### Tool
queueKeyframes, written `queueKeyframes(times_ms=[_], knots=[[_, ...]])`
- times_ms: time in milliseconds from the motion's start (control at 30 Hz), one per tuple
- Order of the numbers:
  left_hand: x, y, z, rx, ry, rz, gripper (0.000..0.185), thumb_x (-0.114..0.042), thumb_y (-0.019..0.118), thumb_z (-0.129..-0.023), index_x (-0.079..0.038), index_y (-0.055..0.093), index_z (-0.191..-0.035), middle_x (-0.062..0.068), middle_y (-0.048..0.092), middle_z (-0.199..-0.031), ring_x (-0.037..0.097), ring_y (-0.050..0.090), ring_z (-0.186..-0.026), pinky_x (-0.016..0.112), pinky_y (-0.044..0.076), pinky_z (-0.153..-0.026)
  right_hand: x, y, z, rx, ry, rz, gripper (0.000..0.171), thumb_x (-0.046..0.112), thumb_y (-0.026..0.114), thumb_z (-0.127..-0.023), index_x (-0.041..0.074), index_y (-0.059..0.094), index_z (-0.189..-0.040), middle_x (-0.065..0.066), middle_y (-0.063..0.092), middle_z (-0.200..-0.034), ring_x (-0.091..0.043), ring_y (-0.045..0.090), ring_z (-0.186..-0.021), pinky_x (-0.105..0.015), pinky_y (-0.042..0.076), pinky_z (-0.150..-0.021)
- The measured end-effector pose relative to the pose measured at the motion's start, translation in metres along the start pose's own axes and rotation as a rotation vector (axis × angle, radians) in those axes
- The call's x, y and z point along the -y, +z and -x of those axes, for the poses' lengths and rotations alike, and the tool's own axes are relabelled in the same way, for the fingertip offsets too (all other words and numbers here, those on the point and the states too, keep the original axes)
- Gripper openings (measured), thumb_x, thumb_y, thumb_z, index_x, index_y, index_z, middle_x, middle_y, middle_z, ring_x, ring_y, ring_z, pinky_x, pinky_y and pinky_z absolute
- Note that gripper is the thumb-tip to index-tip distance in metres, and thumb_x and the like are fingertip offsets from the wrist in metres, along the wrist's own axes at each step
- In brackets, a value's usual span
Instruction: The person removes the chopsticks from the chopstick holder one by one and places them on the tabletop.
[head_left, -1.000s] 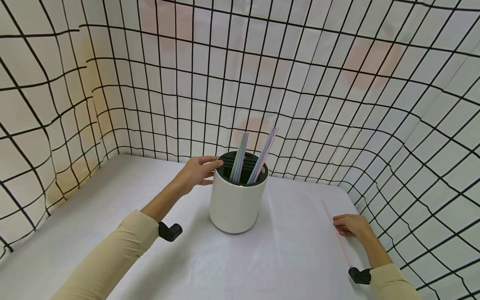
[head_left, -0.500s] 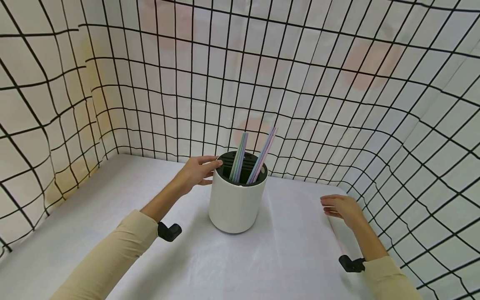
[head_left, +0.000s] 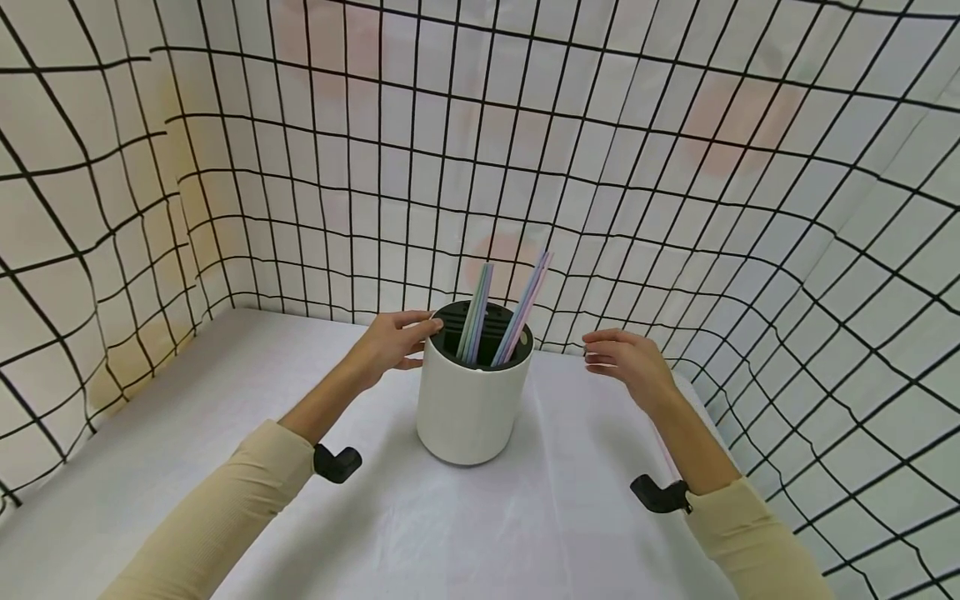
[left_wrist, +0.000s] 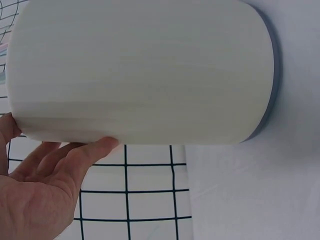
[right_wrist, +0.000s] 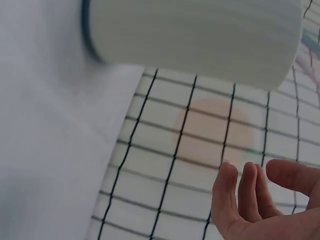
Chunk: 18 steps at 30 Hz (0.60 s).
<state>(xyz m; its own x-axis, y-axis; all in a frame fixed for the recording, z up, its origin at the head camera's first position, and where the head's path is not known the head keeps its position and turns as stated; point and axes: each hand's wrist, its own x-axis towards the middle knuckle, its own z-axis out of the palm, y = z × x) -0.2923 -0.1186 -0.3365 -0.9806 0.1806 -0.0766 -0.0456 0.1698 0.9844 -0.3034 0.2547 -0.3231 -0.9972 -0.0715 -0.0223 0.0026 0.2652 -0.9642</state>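
Observation:
A white cylindrical utensil holder (head_left: pixel 467 417) with a black slotted top stands upright near the middle of the table. Two bundles of thin pastel sticks (head_left: pixel 522 308) lean out of it. My left hand (head_left: pixel 385 343) holds its upper left side, thumb at the rim and fingers against the outer wall, which the left wrist view also shows. To the right of the holder and apart from it, my right hand (head_left: pixel 626 358) is raised with loosely bent fingers. Nothing shows between the fingers (right_wrist: pixel 227 192) in the right wrist view. My right forearm partly hides a thin pink stick (head_left: pixel 664 450) on the table.
Black wire grid panels (head_left: pixel 480 175) enclose the back and both sides, with white sheeting behind them. A white cloth (head_left: pixel 525 533) covers the table. Black cameras sit on both wrists, the right one (head_left: pixel 660 493) low over the cloth.
My right hand has moved up and left from the pink stick towards the holder; the stick still lies on the table. My left hand and the holder have stayed in place.

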Motion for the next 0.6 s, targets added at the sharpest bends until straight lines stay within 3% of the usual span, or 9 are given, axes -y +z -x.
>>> queueKeyframes(times_ms=[200,600], knots=[[0.000,0.000,0.000,-0.003,0.005,-0.004,0.060,-0.038,0.065,-0.100,-0.012,0.048,-0.152,0.011,0.057,-0.147,0.033,0.056,-0.135,0.043,0.057,-0.100,0.029,0.027,0.008,0.076,-0.044,-0.084,0.033,0.013,0.059,-0.102,-0.008,0.057,-0.127,-0.002,0.068,-0.104,-0.011,0.070,-0.091,-0.030,0.061,-0.092],[0.001,0.000,0.000,-0.004,0.006,0.000,0.059,-0.038,0.065,-0.101,-0.012,0.048,-0.151,0.011,0.057,-0.147,0.033,0.056,-0.135,0.043,0.057,-0.099,0.061,0.066,0.010,0.135,-0.105,-0.048,0.034,0.014,0.057,-0.103,-0.008,0.054,-0.129,-0.022,0.058,-0.135,-0.020,0.070,-0.105,-0.028,0.059,-0.095]])
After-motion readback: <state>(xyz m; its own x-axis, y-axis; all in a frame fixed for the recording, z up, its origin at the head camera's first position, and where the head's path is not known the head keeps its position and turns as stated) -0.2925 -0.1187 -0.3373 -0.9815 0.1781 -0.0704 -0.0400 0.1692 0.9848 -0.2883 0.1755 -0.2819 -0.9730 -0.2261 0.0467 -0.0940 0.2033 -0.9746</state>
